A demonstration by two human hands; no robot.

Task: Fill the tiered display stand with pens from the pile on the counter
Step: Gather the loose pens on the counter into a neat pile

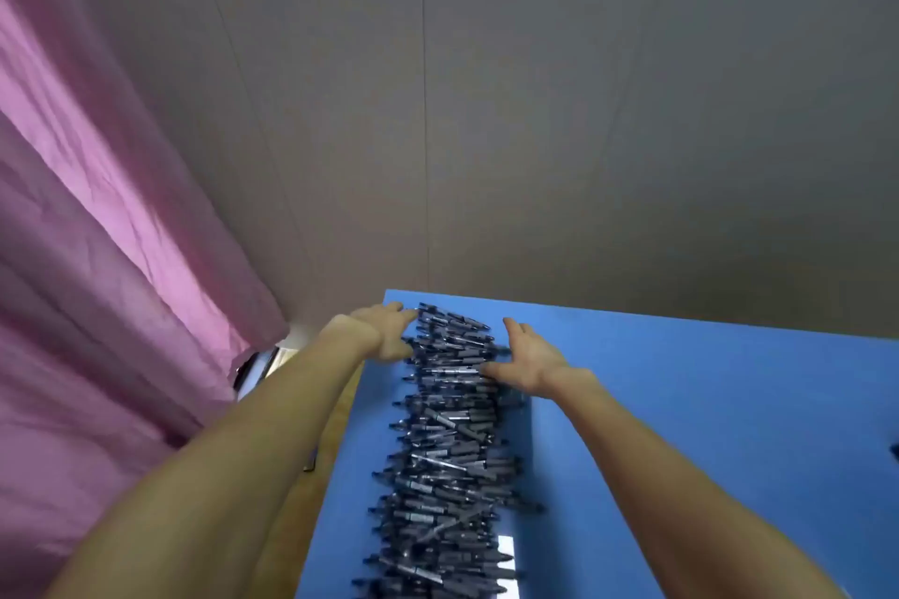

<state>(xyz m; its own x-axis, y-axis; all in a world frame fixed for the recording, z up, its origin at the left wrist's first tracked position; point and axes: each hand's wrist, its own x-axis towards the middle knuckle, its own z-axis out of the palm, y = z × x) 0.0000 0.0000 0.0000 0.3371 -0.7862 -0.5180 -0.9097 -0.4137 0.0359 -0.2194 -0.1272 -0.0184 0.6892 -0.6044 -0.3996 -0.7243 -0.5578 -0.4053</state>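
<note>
Pens point(445, 452): dark grey barrels, blue tips, heaped in a long band. Band laid along the left part of the blue worktop point(681, 428), running from the near edge up to the far edge. Tiers beneath the heap not distinguishable. Pink curtain point(97, 234) hanging left of the pens, well apart from them. Grey wall point(535, 88) rising behind the far end of the pens. Left hand point(384, 331) at the far left end of the pens, fingers extended, fingertips touching the topmost pens, nothing grasped. Right hand point(525, 360) on the right flank of the pens near the far end, fingers spread and straight, thumb pressed against the barrels, nothing clenched.
</note>
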